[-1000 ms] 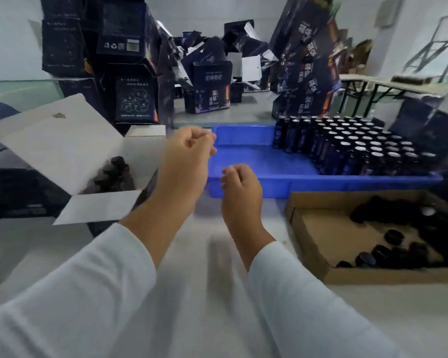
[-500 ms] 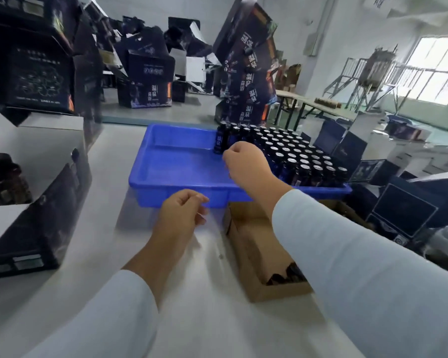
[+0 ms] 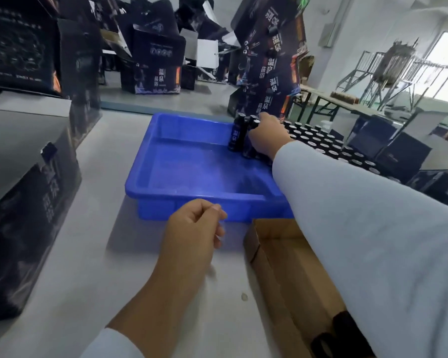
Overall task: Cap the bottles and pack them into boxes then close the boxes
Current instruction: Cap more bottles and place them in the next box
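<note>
A blue plastic tray (image 3: pixel 192 174) sits on the pale table, with several dark bottles (image 3: pixel 318 140) standing in its right half. My right hand (image 3: pixel 265 136) reaches into the tray and grips a dark bottle (image 3: pixel 249 146) at the left edge of the group, next to another bottle (image 3: pixel 236 135). Over the table just before the tray's near wall hovers my left hand (image 3: pixel 192 228), fingers loosely curled, holding nothing. A dark printed box (image 3: pixel 31 202) with its white flaps open stands at the left. A brown cardboard tray (image 3: pixel 292 275) with black caps (image 3: pixel 344 329) lies under my right forearm.
Stacks of dark printed cartons (image 3: pixel 155 63) crowd the back and left of the table. More dark boxes (image 3: pixel 398 153) sit to the right of the blue tray. Folding tables and a metal frame (image 3: pixel 388 68) stand by the window at the far right.
The view has swung right and closer to the blue tray. My right hand moved forward into the tray and closed on a bottle. My left hand stayed near the tray's front wall.
</note>
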